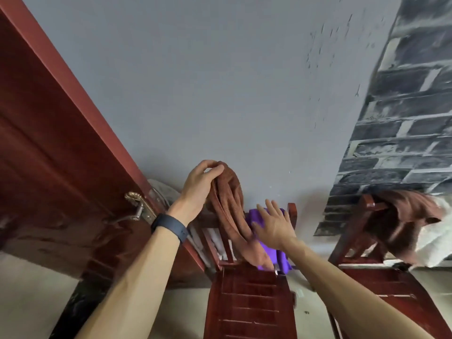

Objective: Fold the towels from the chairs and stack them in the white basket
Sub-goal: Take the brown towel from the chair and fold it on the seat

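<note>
My left hand (200,184) grips the top of a brown towel (230,204) and holds it up above the back of the middle wooden chair (252,304). The towel hangs down in a long fold over the chair back. A purple towel (276,253) is draped on the same chair back, to the right of the brown one. My right hand (274,223) is open with fingers spread, right in front of the purple towel and beside the brown towel's lower part. Another brown towel (403,216) hangs on the back of the right chair (381,277). No white basket is in view.
A dark red door (49,155) with a brass handle (137,209) stands open at the left, close to the middle chair. Behind the chairs is a grey wall (220,94); grey brick-pattern wallpaper (403,130) covers the right. White cloth (437,238) lies at the far right.
</note>
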Motion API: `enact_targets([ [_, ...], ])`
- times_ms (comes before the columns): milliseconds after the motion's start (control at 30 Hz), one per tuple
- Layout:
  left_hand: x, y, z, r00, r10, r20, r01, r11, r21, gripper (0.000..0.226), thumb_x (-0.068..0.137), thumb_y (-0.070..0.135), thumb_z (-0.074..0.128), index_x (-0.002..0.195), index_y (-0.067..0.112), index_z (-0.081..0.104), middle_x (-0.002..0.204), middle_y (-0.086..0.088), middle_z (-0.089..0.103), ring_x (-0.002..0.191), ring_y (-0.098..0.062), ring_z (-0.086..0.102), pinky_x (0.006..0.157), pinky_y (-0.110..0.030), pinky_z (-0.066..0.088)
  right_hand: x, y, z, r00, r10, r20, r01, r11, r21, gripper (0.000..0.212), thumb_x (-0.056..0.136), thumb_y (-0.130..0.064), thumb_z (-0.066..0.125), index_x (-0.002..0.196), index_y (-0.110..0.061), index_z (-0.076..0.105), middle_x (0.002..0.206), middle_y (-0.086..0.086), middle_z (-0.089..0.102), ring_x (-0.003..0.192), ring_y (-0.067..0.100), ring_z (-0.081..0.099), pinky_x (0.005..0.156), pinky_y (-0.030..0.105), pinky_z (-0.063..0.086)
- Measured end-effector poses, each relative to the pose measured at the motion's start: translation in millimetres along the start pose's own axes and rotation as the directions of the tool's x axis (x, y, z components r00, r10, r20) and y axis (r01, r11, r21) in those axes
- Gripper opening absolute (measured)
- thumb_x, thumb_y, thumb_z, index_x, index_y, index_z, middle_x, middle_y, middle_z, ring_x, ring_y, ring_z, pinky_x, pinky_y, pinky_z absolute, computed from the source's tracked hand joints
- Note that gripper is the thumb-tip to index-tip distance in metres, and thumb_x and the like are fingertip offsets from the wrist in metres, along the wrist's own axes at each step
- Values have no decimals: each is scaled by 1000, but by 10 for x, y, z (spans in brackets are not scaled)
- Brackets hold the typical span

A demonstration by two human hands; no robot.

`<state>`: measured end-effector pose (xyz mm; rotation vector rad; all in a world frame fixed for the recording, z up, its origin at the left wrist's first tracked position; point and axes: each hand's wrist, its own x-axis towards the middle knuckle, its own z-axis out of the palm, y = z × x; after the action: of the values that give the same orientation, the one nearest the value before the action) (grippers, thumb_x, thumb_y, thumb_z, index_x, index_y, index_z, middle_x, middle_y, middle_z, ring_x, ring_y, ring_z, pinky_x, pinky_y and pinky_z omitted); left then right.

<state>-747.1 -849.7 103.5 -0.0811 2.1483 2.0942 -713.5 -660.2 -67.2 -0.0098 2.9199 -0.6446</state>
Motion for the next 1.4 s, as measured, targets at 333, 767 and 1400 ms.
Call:
enact_targets([
  [333, -1293, 908, 351, 993, 61, 100, -10, 894, -449, 12, 98, 15, 55, 104, 7, 61, 96, -14, 68, 93, -28, 68, 84, -39, 57, -942, -215, -403, 874, 7, 486, -479, 179, 859, 79, 85, -79, 46, 134, -18, 59, 134, 6, 62, 132, 21, 47, 113, 46, 27],
  [767, -2047, 241, 122, 972, -197, -125, 111, 863, -494, 32, 93, 28, 62, 111, 2, 66, 109, -21, 69, 103, -34, 68, 101, -48, 50, -1817, 23, -104, 852, 70, 520, -519, -33, 854, 38, 89, -32, 68, 116, -6, 73, 101, 14, 76, 90, 29, 71, 86, 39, 56],
  [1400, -2134, -1389, -255, 872, -413, -264, 373, 908, -189, 10, 97, 28, 61, 106, 28, 66, 102, -2, 69, 92, -22, 66, 84, -43, 55, -2561, 876, -235, 866, 313, 390, -413, 7, 911, 31, 90, -37, 66, 109, -12, 65, 110, 8, 66, 102, 26, 61, 82, 37, 48],
])
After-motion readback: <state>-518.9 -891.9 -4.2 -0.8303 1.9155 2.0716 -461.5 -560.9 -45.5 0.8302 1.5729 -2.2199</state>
